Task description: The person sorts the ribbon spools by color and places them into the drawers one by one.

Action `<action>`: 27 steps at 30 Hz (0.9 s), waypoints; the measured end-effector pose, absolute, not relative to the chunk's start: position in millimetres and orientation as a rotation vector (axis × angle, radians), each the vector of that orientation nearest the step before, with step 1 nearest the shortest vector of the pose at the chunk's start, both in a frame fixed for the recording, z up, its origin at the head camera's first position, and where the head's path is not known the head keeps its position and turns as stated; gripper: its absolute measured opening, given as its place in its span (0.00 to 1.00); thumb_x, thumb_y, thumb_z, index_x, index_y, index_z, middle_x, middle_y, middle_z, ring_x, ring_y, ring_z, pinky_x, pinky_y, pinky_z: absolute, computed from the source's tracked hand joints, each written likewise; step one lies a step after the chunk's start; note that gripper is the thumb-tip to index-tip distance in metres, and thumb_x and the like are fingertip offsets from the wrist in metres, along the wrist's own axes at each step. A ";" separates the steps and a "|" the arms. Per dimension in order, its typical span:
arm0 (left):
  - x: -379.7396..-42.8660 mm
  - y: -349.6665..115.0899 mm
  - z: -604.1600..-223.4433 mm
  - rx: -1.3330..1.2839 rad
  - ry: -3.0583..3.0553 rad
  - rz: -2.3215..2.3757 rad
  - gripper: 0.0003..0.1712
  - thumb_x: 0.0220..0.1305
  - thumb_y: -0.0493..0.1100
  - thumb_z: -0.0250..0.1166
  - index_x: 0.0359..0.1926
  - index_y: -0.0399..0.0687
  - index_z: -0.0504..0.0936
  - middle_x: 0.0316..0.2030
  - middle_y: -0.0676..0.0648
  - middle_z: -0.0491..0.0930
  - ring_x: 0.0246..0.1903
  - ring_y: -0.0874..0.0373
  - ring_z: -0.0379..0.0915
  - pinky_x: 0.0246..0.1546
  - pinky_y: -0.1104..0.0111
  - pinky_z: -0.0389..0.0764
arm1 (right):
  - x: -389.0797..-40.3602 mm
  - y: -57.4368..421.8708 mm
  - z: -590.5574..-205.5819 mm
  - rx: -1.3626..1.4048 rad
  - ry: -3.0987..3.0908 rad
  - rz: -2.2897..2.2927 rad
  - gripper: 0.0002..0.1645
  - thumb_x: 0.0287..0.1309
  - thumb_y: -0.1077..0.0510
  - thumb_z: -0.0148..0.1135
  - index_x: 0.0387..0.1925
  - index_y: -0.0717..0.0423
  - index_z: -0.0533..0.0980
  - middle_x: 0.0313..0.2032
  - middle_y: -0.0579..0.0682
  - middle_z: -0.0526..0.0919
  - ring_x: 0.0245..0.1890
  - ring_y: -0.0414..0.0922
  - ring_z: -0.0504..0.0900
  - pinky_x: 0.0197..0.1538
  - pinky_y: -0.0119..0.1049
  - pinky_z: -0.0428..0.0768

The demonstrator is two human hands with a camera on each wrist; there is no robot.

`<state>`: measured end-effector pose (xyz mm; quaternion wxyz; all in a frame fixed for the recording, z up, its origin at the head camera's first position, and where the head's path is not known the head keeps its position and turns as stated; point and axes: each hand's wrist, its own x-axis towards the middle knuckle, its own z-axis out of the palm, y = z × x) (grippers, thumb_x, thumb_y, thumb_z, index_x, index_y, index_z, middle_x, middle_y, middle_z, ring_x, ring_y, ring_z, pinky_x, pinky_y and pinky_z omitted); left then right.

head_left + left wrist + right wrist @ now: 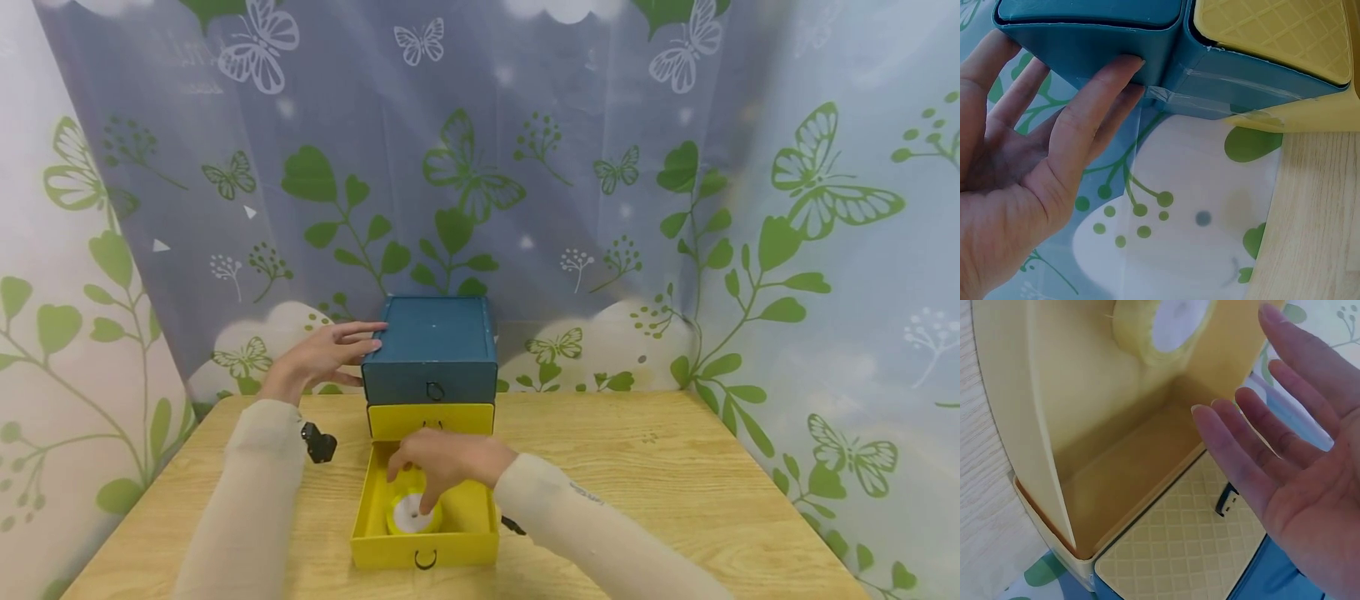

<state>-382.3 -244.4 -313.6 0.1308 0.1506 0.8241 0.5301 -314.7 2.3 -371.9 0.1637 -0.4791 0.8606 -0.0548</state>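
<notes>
My left hand (322, 358) is at the left side of a blue drawer unit (435, 329), fingers extended. In the left wrist view its fingertips touch the blue wall (1097, 53). Below, a yellow drawer (427, 552) is pulled out, and a spool of yellow ribbon (405, 525) with a white face lies inside it. Over this drawer hovers my right hand (450, 458), its fingers spread and bent a little. The right wrist view shows nothing in the right hand (1304, 462), with the ribbon spool (1132, 334) apart from its fingertips.
Above the pulled-out drawer is a closed yellow drawer front (393, 422), and the top blue drawer front (397, 383) has a ring pull. The unit stands on a wood-grain table (637, 483). A patterned curtain (555, 233) hangs behind and at both sides.
</notes>
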 end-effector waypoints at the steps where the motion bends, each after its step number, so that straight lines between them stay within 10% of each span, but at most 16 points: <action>1: -382.2 -244.2 -313.6 0.438 2.393 1.538 0.36 0.77 0.53 0.60 0.81 0.58 0.60 0.82 0.39 0.51 0.78 0.30 0.50 0.63 0.44 0.80 | -314.5 3.2 -370.8 -1.366 2.448 -0.179 0.36 0.50 0.56 0.83 0.63 0.48 0.80 0.60 0.41 0.84 0.59 0.43 0.83 0.60 0.27 0.81; 27: -382.6 -244.0 -313.8 0.428 2.399 1.521 0.37 0.77 0.55 0.60 0.81 0.61 0.59 0.82 0.40 0.50 0.79 0.31 0.48 0.64 0.43 0.79 | -288.6 34.9 -364.6 -1.455 2.421 -0.401 0.32 0.54 0.55 0.80 0.61 0.52 0.81 0.53 0.49 0.88 0.47 0.39 0.86 0.50 0.21 0.82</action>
